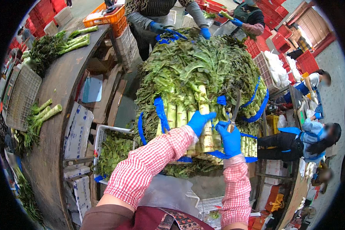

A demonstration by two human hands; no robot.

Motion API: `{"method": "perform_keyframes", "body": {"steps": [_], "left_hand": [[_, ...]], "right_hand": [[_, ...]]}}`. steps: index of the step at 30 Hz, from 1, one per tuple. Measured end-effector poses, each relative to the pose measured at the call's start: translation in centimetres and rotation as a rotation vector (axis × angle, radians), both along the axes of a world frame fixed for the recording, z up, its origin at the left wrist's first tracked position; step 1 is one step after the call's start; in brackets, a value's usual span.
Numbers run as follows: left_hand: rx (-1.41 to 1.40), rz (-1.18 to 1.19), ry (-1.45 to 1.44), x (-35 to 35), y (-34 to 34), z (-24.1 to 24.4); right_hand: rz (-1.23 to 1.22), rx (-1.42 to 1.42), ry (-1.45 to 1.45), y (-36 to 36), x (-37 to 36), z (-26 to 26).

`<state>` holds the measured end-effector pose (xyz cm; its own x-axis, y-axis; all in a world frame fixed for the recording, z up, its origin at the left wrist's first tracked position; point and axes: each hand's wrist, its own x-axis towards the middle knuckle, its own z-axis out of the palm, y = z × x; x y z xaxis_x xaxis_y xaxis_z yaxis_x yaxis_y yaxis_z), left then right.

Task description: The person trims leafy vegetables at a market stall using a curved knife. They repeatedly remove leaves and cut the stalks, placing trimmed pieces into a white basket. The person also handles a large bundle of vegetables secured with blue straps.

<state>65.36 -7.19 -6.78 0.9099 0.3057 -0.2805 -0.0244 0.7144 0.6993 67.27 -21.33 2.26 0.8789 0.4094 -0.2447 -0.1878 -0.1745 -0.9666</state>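
Observation:
My left hand, in a blue glove, grips a thick pale-green celtuce stalk whose leaves point away from me. My right hand, also gloved in blue, holds a knife by its handle, with the blade pointing up and away, just right of the stalk. Beneath both hands lies a large heap of leafy celtuce, with stems towards me. Blue tape binds some of the bundles. Part of the knife handle is hidden by my fingers.
A white crate of leaf trimmings stands at lower left. On the long left table lie celtuce stalks and a pale plastic basket. Across the heap, a person's gloved hands hold blue tape. Other people work at right.

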Motion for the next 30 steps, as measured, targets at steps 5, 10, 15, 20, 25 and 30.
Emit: {"method": "perform_keyframes", "body": {"steps": [5, 10, 15, 20, 25, 30], "left_hand": [[0.107, -0.085, 0.218, -0.4, 1.1, 9.0], [0.175, -0.159, 0.307, -4.0, 7.2, 16.5], [0.433, -0.047, 0.295, -12.7, 7.9, 20.2], [0.415, 0.157, 0.153, -22.3, 5.9, 16.8], [0.503, 0.505, 0.175, -23.4, 8.4, 12.9], [0.067, 0.463, 0.093, -32.7, 8.7, 12.7]], "right_hand": [[-0.192, -0.143, -0.195, -2.4, 1.6, -7.7], [-0.24, -0.188, -0.502, -2.1, 2.4, -11.9], [-0.29, -0.132, -0.474, -0.5, 1.5, -11.0], [-0.144, -0.007, -0.376, -0.9, 2.1, -13.4], [-0.147, 0.103, -0.35, -1.0, 0.0, -12.1], [0.372, 0.015, 0.044, 2.2, -18.6, -1.1]]}}
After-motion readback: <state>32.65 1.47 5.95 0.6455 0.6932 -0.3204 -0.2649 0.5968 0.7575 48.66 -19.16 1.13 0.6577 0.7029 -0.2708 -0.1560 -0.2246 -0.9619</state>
